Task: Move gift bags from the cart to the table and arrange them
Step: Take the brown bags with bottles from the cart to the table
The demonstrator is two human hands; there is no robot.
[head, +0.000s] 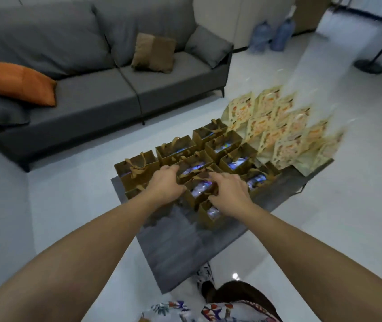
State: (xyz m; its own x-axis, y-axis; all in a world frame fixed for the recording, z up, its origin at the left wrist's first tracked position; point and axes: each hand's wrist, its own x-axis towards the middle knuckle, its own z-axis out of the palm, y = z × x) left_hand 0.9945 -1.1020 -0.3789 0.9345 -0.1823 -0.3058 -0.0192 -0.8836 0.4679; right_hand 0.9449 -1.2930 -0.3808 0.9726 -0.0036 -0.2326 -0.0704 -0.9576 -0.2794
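Both hands, left (pixel 165 182) and right (pixel 228 191), curled round a brown gift bag (pixel 200 189) packed among others on the grey surface (pixel 180 247); a careless nudge risked toppling its close-set neighbours or the cream bags (pixel 283 131) behind.

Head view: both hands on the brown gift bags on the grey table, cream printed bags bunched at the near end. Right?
Not quite. The head view shows the cream printed bags at the far end of the grey table, beyond the brown gift bags. The rest holds.
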